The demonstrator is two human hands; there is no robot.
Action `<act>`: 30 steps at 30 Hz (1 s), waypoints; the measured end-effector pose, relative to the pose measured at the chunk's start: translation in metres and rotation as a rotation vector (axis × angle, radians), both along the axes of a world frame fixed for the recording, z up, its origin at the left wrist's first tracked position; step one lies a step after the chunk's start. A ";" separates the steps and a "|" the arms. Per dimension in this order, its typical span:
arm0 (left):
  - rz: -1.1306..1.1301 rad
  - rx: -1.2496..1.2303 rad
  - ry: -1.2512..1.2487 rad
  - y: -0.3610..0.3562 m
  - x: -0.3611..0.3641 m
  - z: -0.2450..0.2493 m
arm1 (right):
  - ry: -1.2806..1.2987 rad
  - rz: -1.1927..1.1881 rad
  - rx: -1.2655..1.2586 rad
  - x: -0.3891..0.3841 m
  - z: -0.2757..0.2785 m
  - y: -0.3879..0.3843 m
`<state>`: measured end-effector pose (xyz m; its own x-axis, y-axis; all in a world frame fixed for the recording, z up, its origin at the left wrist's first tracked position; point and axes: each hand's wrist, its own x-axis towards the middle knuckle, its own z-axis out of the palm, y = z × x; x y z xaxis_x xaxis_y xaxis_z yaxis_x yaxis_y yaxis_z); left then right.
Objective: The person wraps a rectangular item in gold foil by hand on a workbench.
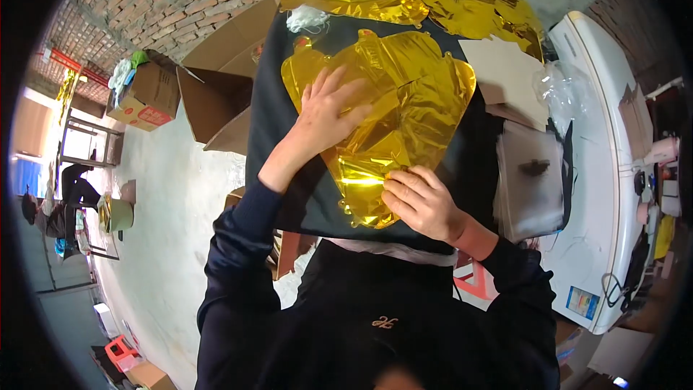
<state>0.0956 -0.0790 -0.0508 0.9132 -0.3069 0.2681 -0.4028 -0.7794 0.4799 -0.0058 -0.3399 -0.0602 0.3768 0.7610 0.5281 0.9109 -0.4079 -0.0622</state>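
A flat, shiny gold foil balloon [411, 94] with small tabs along its edge lies on the dark table cover [268, 119] in front of me. My left hand [328, 112] rests on the left part of the foil with its fingers spread, slightly blurred. At the lower, narrow end of the balloon, my right hand [421, 202] pinches the foil's right edge between curled fingers. Creases and bright reflections run across the foil near that hand.
More gold foil sheets [476, 0] lie at the table's far end beside a white thread bundle [307, 19]. On the right are cardboard pieces [505, 79], a stack of clear plastic sleeves [530, 180] and a white freezer-like appliance [599, 173]. An open carton [216, 101] stands left.
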 end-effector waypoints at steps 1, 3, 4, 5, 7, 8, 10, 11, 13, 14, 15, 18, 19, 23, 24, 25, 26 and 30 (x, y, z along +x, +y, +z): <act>0.031 0.044 -0.012 -0.008 0.011 -0.009 | -0.016 -0.009 -0.016 -0.002 0.000 -0.001; 0.051 0.128 0.037 -0.020 0.032 -0.022 | -0.050 -0.028 -0.048 -0.007 0.001 -0.002; 0.061 0.179 0.010 -0.027 0.036 -0.025 | -0.055 -0.043 -0.056 -0.009 0.001 -0.003; 0.070 0.230 -0.018 -0.036 0.041 -0.028 | -0.061 -0.058 -0.065 -0.010 0.001 -0.004; 0.075 0.304 -0.050 -0.049 0.048 -0.032 | -0.082 -0.088 -0.088 -0.011 0.000 -0.006; 0.085 0.319 -0.084 -0.054 0.050 -0.035 | -0.055 -0.096 -0.093 -0.012 -0.001 -0.007; 0.104 0.346 -0.152 -0.062 0.054 -0.045 | 0.000 -0.114 -0.102 -0.015 -0.004 -0.007; 0.106 0.356 -0.169 -0.064 0.055 -0.051 | 0.023 -0.109 -0.161 -0.015 -0.010 -0.009; 0.111 0.373 -0.201 -0.066 0.057 -0.057 | 0.194 -0.112 -0.159 -0.015 -0.002 -0.013; 0.105 0.358 -0.211 -0.067 0.059 -0.058 | 0.281 -0.112 -0.158 -0.016 0.005 -0.014; 0.100 0.344 -0.217 -0.066 0.060 -0.060 | 0.372 -0.102 -0.190 -0.013 0.008 -0.020; 0.118 0.360 -0.228 -0.067 0.056 -0.060 | 0.467 -0.141 -0.051 -0.004 0.030 -0.023; 0.115 0.359 -0.227 -0.066 0.056 -0.059 | 0.443 -0.183 -0.055 -0.004 0.029 -0.025; 0.104 0.275 -0.263 -0.063 0.060 -0.052 | 0.409 -0.455 0.105 0.007 0.003 -0.036; 0.106 0.272 -0.258 -0.060 0.060 -0.050 | 0.361 -0.497 0.094 0.014 0.001 -0.039; 0.108 0.268 -0.256 -0.058 0.061 -0.046 | 0.326 -0.542 0.042 0.019 -0.003 -0.042; 0.108 0.262 -0.259 -0.057 0.064 -0.042 | 0.287 -0.590 -0.010 0.024 -0.006 -0.045; 0.118 0.318 -0.209 -0.047 0.071 -0.041 | 0.174 -0.657 -0.065 0.044 -0.006 -0.045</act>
